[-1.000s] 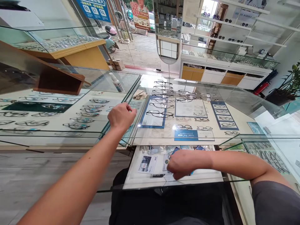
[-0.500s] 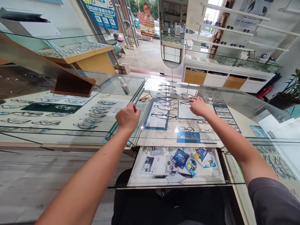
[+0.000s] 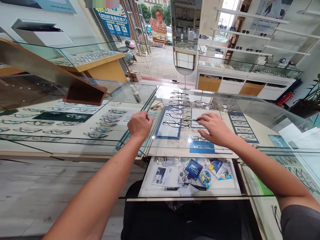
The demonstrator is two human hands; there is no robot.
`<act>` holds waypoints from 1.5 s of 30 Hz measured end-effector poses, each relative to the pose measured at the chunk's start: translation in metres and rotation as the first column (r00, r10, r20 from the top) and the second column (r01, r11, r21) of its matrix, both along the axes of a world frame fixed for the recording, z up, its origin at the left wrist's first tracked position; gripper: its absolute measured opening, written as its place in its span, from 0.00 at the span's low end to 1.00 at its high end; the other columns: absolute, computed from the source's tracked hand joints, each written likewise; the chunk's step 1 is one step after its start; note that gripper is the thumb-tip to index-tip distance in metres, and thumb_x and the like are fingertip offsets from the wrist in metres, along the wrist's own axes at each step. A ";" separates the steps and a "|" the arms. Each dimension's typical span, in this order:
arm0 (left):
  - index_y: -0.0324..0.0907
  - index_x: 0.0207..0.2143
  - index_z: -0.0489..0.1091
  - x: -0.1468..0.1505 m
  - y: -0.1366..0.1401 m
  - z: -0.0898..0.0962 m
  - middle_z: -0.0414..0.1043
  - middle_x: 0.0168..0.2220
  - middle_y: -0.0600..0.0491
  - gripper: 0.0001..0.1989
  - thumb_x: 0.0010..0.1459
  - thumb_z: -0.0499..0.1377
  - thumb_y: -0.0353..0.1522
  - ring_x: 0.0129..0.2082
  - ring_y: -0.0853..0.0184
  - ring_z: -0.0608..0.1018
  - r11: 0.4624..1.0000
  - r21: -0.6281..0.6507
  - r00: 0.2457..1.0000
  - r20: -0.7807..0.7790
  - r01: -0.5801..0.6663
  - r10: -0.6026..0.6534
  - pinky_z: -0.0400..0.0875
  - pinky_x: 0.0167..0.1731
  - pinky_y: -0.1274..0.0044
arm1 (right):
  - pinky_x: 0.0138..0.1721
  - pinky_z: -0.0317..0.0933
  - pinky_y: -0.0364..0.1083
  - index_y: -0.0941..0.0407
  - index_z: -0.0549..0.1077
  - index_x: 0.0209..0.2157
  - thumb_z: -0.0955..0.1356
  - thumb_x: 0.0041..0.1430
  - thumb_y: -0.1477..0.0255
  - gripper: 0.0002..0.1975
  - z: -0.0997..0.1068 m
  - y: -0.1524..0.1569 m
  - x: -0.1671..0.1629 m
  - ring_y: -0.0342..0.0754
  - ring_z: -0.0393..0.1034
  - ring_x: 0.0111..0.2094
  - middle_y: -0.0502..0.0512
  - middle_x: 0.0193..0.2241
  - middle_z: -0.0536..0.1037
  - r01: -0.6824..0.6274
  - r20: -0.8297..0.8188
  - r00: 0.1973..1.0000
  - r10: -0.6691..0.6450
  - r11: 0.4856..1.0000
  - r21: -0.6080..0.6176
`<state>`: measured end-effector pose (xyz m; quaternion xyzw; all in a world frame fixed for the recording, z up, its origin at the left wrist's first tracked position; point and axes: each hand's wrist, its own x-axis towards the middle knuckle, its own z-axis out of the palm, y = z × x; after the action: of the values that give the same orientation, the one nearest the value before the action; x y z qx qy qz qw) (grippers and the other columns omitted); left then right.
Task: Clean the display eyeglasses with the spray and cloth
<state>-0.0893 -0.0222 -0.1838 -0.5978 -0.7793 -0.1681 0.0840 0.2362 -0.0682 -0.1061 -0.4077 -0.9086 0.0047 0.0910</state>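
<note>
My left hand [image 3: 140,126] is closed in a fist at the glass counter, with nothing showing in it. My right hand [image 3: 215,128] reaches over the display from the right, fingers stretched out and thumb apart. Near its fingertips lies a thin dark piece [image 3: 192,120], which looks like part of an eyeglass frame; whether they touch is unclear. Left of it, dark-rimmed eyeglasses [image 3: 176,124] lie on a blue-bordered sheet [image 3: 160,133], with more pairs in a column behind. Another pair of eyeglasses [image 3: 198,138] is below my right thumb.
Below the glass, a drawer [image 3: 147,190] holds cards, leaflets and pens. Several eyeglasses [image 3: 110,123] fill the left display. A spray bottle [image 3: 135,94], a brown wooden stand [image 3: 85,95] and a round-ended mirror [image 3: 185,60] are farther back.
My right hand has come nearer to me from the eyeglasses at the back, and its fingers now stretch out to the left. My left fist stays at the counter. The view has shifted slightly.
</note>
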 end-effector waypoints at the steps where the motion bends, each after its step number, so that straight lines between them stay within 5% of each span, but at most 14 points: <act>1: 0.42 0.42 0.75 0.000 0.000 0.000 0.81 0.46 0.39 0.10 0.64 0.54 0.32 0.49 0.49 0.80 1.000 0.005 1.000 -0.002 0.005 -0.005 0.65 0.36 0.68 | 0.65 0.60 0.63 0.53 0.80 0.57 0.64 0.74 0.63 0.19 0.008 -0.019 -0.001 0.63 0.68 0.62 0.61 0.59 0.79 -0.084 -0.051 0.995 0.080 0.994 -0.076; 5: 0.42 0.41 0.75 -0.001 -0.001 0.000 0.80 0.46 0.40 0.10 0.64 0.54 0.31 0.50 0.48 0.79 1.000 0.003 1.000 0.002 0.014 -0.014 0.65 0.37 0.68 | 0.55 0.70 0.56 0.53 0.82 0.49 0.64 0.75 0.60 0.17 0.012 -0.085 -0.004 0.57 0.76 0.51 0.60 0.50 0.83 -0.363 -0.162 0.932 0.326 0.858 -0.363; 7: 0.43 0.41 0.75 -0.002 -0.001 0.000 0.80 0.46 0.41 0.09 0.64 0.54 0.31 0.50 0.49 0.79 1.000 -0.002 1.000 0.005 0.013 -0.013 0.66 0.37 0.68 | 0.54 0.71 0.55 0.56 0.82 0.45 0.64 0.75 0.60 0.18 -0.012 -0.104 -0.007 0.57 0.76 0.50 0.63 0.47 0.83 -0.383 -0.122 0.922 0.367 0.823 -0.419; 9: 0.43 0.40 0.75 -0.002 -0.002 0.000 0.80 0.46 0.41 0.09 0.64 0.55 0.32 0.51 0.49 0.78 1.000 -0.006 1.000 0.002 0.016 -0.016 0.66 0.37 0.68 | 0.55 0.72 0.56 0.58 0.82 0.46 0.66 0.73 0.59 0.18 -0.050 -0.109 -0.011 0.59 0.76 0.51 0.65 0.47 0.83 -0.330 -0.080 0.941 0.328 0.845 -0.421; 12: 0.43 0.40 0.75 -0.003 -0.002 0.000 0.80 0.46 0.41 0.08 0.64 0.55 0.32 0.51 0.49 0.78 1.000 -0.007 1.000 -0.001 0.012 -0.012 0.66 0.36 0.68 | 0.65 0.65 0.61 0.65 0.77 0.57 0.66 0.73 0.59 0.25 -0.118 -0.091 -0.015 0.65 0.69 0.63 0.73 0.60 0.77 -0.122 -0.021 0.992 0.122 0.939 -0.320; 15: 0.44 0.40 0.75 -0.004 -0.002 0.000 0.79 0.46 0.41 0.09 0.64 0.55 0.32 0.51 0.48 0.78 1.000 -0.004 1.000 0.011 0.002 -0.002 0.68 0.37 0.68 | 0.68 0.61 0.62 0.66 0.70 0.66 0.65 0.72 0.61 0.30 -0.175 -0.047 -0.010 0.65 0.65 0.67 0.74 0.66 0.72 0.090 0.035 0.996 -0.084 0.964 -0.250; 19: 0.44 0.41 0.75 -0.006 0.000 -0.001 0.78 0.47 0.39 0.10 0.64 0.54 0.34 0.52 0.47 0.78 1.000 0.002 0.999 0.047 -0.013 0.013 0.70 0.39 0.67 | 0.74 0.50 0.64 0.66 0.70 0.66 0.65 0.70 0.65 0.29 -0.210 0.027 0.005 0.66 0.57 0.72 0.74 0.69 0.70 0.242 0.020 0.970 -0.241 0.964 -0.107; 24: 0.43 0.39 0.74 -0.008 0.003 -0.002 0.79 0.44 0.38 0.09 0.64 0.54 0.34 0.49 0.45 0.80 0.996 -0.069 0.992 0.112 -0.055 0.063 0.71 0.40 0.66 | 0.73 0.48 0.62 0.63 0.72 0.65 0.60 0.74 0.65 0.26 -0.217 0.095 0.018 0.66 0.52 0.74 0.69 0.70 0.69 0.344 0.101 0.936 -0.337 0.937 -0.063; 29: 0.43 0.39 0.72 -0.009 0.006 -0.003 0.79 0.44 0.36 0.09 0.64 0.54 0.35 0.49 0.42 0.80 0.988 -0.114 0.982 0.143 -0.105 0.121 0.72 0.41 0.63 | 0.73 0.46 0.63 0.65 0.72 0.65 0.59 0.74 0.65 0.27 -0.225 0.122 0.019 0.67 0.51 0.74 0.70 0.71 0.67 0.389 0.129 0.918 -0.376 0.917 -0.092; 38: 0.43 0.42 0.73 -0.007 0.003 0.003 0.79 0.45 0.36 0.10 0.65 0.54 0.36 0.51 0.41 0.80 0.981 -0.151 0.978 0.155 -0.118 0.141 0.74 0.45 0.60 | 0.75 0.41 0.63 0.68 0.69 0.68 0.58 0.75 0.64 0.30 -0.229 0.132 0.011 0.66 0.48 0.76 0.71 0.73 0.64 0.411 0.180 0.907 -0.382 0.894 -0.176; 45: 0.39 0.47 0.73 -0.003 0.001 0.010 0.79 0.48 0.34 0.14 0.68 0.52 0.37 0.55 0.42 0.79 0.970 -0.215 0.979 0.149 -0.109 0.143 0.75 0.49 0.60 | 0.72 0.46 0.66 0.66 0.74 0.61 0.60 0.74 0.67 0.24 -0.200 0.108 -0.003 0.70 0.52 0.73 0.76 0.72 0.64 0.360 0.179 0.928 -0.326 0.907 -0.218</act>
<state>-0.0921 -0.0209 -0.1742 -0.5368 -0.8332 -0.1291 -0.0319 0.2330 0.0398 -0.3063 -0.5687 -0.8189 0.0736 -0.0241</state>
